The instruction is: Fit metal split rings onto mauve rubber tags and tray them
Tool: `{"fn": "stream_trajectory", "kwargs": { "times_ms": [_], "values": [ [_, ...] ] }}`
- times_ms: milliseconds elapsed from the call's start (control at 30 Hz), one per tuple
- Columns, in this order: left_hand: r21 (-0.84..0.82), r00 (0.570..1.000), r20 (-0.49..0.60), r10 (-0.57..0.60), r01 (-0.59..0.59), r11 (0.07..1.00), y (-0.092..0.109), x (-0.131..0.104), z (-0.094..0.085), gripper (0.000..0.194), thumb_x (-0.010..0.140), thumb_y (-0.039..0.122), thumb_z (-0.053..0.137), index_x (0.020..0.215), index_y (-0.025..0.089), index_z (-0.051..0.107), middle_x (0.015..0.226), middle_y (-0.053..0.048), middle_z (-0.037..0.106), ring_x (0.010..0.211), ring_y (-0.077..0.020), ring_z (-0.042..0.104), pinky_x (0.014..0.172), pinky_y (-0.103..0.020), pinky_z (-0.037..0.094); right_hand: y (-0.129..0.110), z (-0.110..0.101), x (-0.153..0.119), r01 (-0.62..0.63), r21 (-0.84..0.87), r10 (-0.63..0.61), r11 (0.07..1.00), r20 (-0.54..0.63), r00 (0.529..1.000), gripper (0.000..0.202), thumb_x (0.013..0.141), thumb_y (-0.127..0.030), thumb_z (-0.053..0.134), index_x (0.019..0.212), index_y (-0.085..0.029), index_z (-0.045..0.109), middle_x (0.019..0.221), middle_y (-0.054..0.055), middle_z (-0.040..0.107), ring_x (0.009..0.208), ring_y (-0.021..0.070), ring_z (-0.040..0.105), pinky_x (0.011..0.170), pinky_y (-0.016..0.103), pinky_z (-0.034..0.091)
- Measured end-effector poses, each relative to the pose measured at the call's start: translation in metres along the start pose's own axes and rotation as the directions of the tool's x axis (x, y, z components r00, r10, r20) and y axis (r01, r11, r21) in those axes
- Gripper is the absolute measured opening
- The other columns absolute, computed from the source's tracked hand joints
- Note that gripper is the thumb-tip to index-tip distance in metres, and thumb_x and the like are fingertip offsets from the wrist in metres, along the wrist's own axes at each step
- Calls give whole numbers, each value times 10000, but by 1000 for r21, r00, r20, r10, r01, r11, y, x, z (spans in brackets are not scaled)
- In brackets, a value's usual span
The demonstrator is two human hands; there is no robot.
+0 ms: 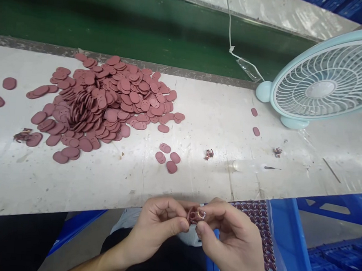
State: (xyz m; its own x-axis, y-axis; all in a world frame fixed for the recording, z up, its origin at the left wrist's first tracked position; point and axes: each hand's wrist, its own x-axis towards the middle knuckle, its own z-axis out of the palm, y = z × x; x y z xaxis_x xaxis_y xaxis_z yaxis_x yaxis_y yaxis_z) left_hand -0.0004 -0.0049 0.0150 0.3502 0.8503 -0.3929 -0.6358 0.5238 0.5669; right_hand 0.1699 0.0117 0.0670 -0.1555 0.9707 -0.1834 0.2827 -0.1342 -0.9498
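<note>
At the front edge of the table, my left hand point(155, 228) pinches a reddish-brown oval disc point(189, 213) between thumb and forefinger, its thin side towards me. Facing it, my right hand point(231, 236) grips a small dark-red moulded piece point(198, 215) with gold and white details. Disc and piece meet between my fingertips; whether they are joined I cannot tell. Beyond my hands lie a few loose oval discs point(171, 167) and a similar small dark-red piece point(209, 154). A large heap of oval discs point(122, 89) covers the left part of the table.
A light-blue fan point(321, 89) stands at the right. Near it lie a clear bottle with a thin dark tip point(248, 166) and another small piece point(277, 152). Below my right hand, a blue crate point(297, 245) holds rows of dark-red pieces point(263, 234). Behind runs a green belt point(144, 31).
</note>
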Motion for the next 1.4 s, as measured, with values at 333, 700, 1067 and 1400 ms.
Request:
{"fn": "stream_trajectory", "kwargs": {
  "times_ms": [333,700,1067,1400],
  "values": [
    [33,996,-84,37,-34,999,-7,-3,1,121,833,230,816,736,176,768,865,-59,800,903,-204,750,837,-291,576,8,6,-3,-61,149,63,987,-10,998,159,877,-121,695,942,-265,716,801,-15,731,620,113,702,579,190,600],
    [158,985,-163,60,-34,987,-3,-4,6,154,810,278,836,717,178,765,929,-82,816,973,-241,749,911,-334,575,17,10,-5,-51,256,63,965,-38,997,146,886,-119,697,940,-255,703,793,-18,735,621,114,700,590,199,601],
    [282,981,-150,126,-80,956,-2,-3,5,110,823,315,823,832,215,779,1190,-85,779,1102,-271,732,922,-344,591,21,3,-10,-72,207,94,976,-98,991,107,903,-224,738,997,-274,751,823,7,769,642,139,725,586,217,628],
    [903,765,378,521,-182,-389,50,44,-35,256,857,328,769,1094,234,744,1173,-91,729,1068,-321,643,958,-444,494,127,-96,-98,-305,140,320,942,-648,691,293,829,-378,826,1062,-232,724,854,68,785,657,221,757,615,321,662]
  ]
}}
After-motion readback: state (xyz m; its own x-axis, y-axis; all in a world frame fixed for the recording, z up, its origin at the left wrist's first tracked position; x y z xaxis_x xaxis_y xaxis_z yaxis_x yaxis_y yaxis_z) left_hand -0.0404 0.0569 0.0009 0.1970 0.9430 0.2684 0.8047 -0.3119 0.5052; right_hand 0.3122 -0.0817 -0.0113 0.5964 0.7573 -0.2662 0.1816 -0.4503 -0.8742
